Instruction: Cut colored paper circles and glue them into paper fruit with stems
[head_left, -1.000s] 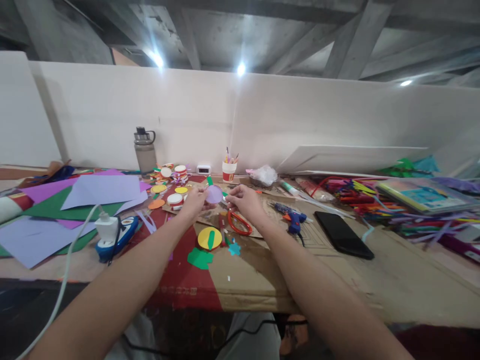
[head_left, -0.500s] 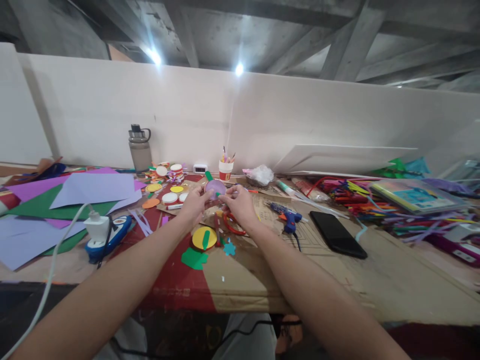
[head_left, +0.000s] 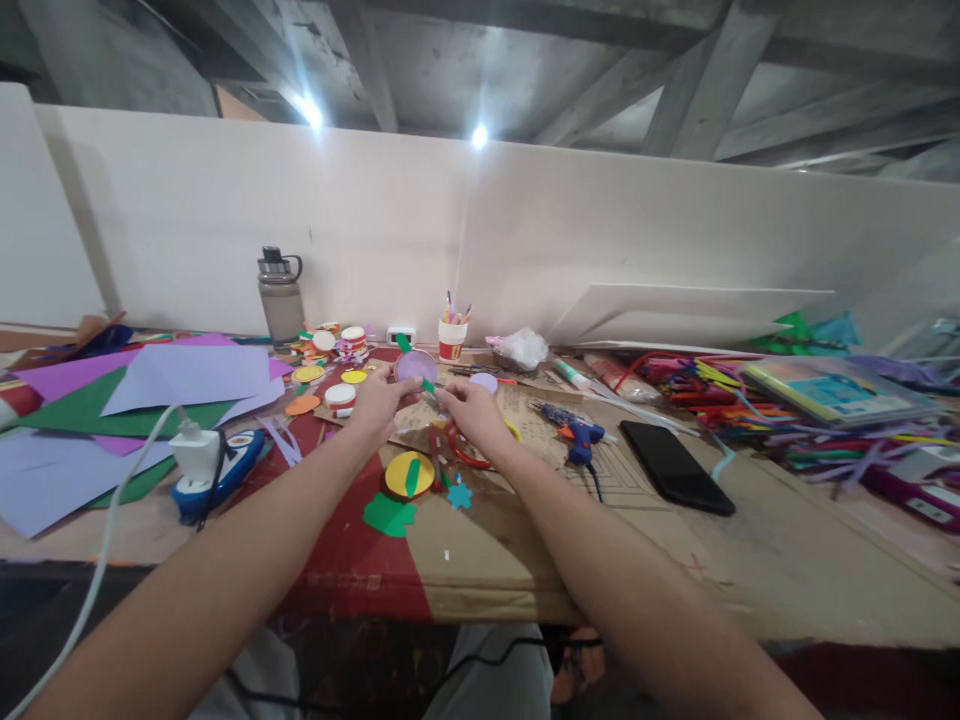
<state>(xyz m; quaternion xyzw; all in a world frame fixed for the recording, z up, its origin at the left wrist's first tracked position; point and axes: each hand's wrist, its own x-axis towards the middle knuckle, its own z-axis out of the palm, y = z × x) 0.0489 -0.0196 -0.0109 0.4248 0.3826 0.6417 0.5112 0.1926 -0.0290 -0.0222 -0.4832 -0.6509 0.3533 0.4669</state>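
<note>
Above the middle of the table, my left hand [head_left: 381, 405] is closed on the edge of a round purple paper disc [head_left: 415, 367]. A green paper strip [head_left: 403, 342] sticks out past the disc's upper edge. At the lower right edge shows a small green paper end [head_left: 428, 385]; whether it belongs to the same strip I cannot tell. My right hand [head_left: 474, 412] pinches this green end with its fingertips. Below the hands lies a yellow disc [head_left: 397, 474] with a green strip on it, beside a green paper scrap [head_left: 388, 514] and a blue paper flower [head_left: 460, 494].
Red-handled scissors [head_left: 471, 456] lie partly under my right hand. A blue glue gun [head_left: 580, 440] and a black phone [head_left: 671, 467] are to the right. Left are a power strip [head_left: 217, 480] and paper sheets [head_left: 187, 380]. A bottle [head_left: 280, 305] and pencil cup [head_left: 452, 338] stand behind.
The purple disc has moved slightly left and up with my left hand, and tilted. My right hand stays near its lower edge. Another purple disc now shows behind the right hand.
</note>
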